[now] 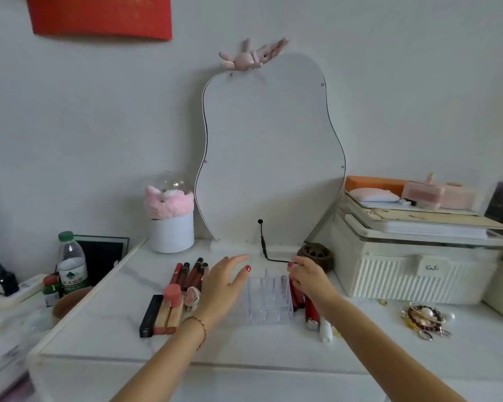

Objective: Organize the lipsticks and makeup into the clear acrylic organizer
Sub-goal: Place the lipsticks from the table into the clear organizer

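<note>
The clear acrylic organizer [269, 300] stands in the middle of the white table, its compartments looking empty. My left hand [224, 282] hovers at its left side with fingers spread and nothing in it. My right hand [308, 278] reaches over the organizer's right edge, fingers curled; whether it grips anything is hidden. Several dark red lip glosses [190, 272] lie left of my left hand. In front of them lie a black lipstick box [148, 316], a pink-capped bottle [172, 303] and a small pink compact [192, 297]. Red lipsticks [298, 298] and a white tube [325, 329] lie right of the organizer.
A wavy mirror [267, 146] leans on the wall behind, with a black cable [266, 250] at its foot. A white storage box [413, 271] stands right, a brown incense burner [317, 255] beside it. Beaded jewellery [424, 317] lies front right. A white pot [172, 232] and a water bottle [71, 262] stand left.
</note>
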